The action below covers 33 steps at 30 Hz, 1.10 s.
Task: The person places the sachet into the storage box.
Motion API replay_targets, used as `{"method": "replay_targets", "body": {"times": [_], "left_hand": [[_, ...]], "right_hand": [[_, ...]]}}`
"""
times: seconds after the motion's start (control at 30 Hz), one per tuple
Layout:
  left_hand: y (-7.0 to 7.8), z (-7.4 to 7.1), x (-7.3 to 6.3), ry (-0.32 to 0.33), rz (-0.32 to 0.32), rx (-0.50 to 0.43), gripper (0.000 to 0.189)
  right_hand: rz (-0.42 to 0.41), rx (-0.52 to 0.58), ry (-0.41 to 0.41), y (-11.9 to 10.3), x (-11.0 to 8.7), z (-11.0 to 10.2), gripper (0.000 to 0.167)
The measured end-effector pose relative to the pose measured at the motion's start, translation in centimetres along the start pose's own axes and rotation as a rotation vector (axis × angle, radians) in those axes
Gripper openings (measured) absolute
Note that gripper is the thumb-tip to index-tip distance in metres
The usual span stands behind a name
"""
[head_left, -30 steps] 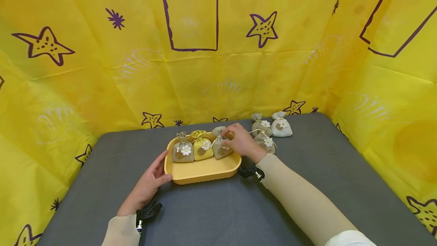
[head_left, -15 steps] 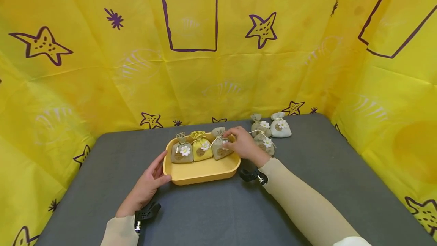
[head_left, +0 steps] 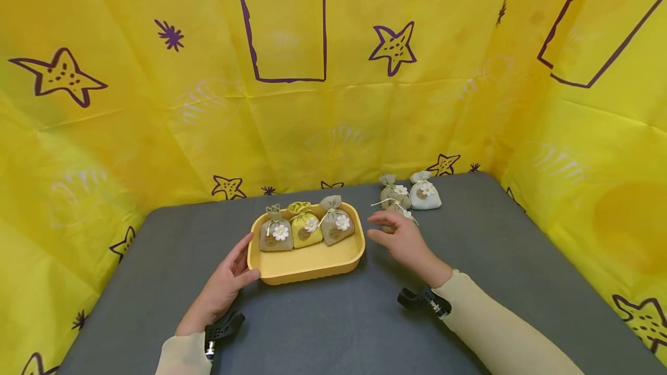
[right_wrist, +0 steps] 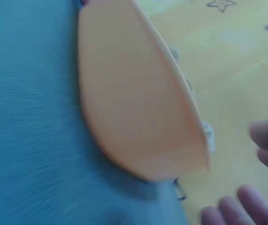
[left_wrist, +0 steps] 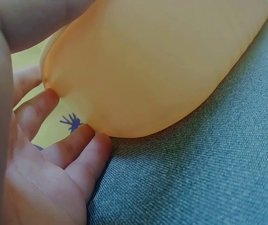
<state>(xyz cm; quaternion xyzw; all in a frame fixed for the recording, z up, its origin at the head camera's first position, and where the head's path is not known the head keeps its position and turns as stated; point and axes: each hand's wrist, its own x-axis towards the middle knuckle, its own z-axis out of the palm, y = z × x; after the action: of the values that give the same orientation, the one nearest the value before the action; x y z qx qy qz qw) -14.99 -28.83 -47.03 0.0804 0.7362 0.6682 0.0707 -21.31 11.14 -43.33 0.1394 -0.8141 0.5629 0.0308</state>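
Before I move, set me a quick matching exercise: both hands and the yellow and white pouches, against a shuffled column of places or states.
1. Left hand
2. Right hand
3. Yellow pouch
4. White pouch

A. Inside the tray, between two others
B. Holding nothing, off the tray's right end
C. On the dark grey table, rightmost of the pouches
D. Touching the tray

Pairs: 1-D, 2-B, 3-A, 4-C

- Left hand (head_left: 221, 285): thumb and fingers spread, touching the left edge of the tray (head_left: 302, 264).
- Right hand (head_left: 406, 243): fingers loosely bent, just beyond its right edge.
- Sleeved forearms (head_left: 502, 323) angle inward.
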Motion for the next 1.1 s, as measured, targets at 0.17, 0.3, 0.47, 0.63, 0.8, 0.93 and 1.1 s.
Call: {"method": "replay_targets", "body": {"times": [0.17,0.3,0.47,0.63,0.8,0.93,1.1], "left_hand": [[-0.1,0.0,-0.2,0.000,0.005,0.008,0.082],[-0.3,0.0,-0.2,0.007,-0.006,0.002,0.082],[-0.4,0.1,0.0,-0.003,-0.007,-0.013,0.083],[-0.2,0.0,0.0,0.007,-0.007,-0.012,0.085],[-0.1,-0.1,-0.1,0.005,-0.006,0.008,0.084],[-0.1,-0.1,-0.1,0.006,0.004,0.022,0.082],[0.0,0.0,-0.1,0.002,-0.001,0.018,0.082]], "right_hand": [[0.159,0.202,0.102,3.1,-2.1,-3.1,0.026],[0.248,0.428,0.058,5.7,-2.7,-5.6,0.035],[0.230,0.601,0.011,7.2,-2.9,-6.7,0.039],[0.195,0.580,0.053,7.2,-2.7,-6.3,0.046],[0.210,0.573,0.041,7.3,-2.4,-6.4,0.055],[0.198,0.528,-0.030,7.4,-1.8,-6.7,0.065],[0.171,0.345,-0.102,7.3,-0.8,-6.7,0.069]]}}
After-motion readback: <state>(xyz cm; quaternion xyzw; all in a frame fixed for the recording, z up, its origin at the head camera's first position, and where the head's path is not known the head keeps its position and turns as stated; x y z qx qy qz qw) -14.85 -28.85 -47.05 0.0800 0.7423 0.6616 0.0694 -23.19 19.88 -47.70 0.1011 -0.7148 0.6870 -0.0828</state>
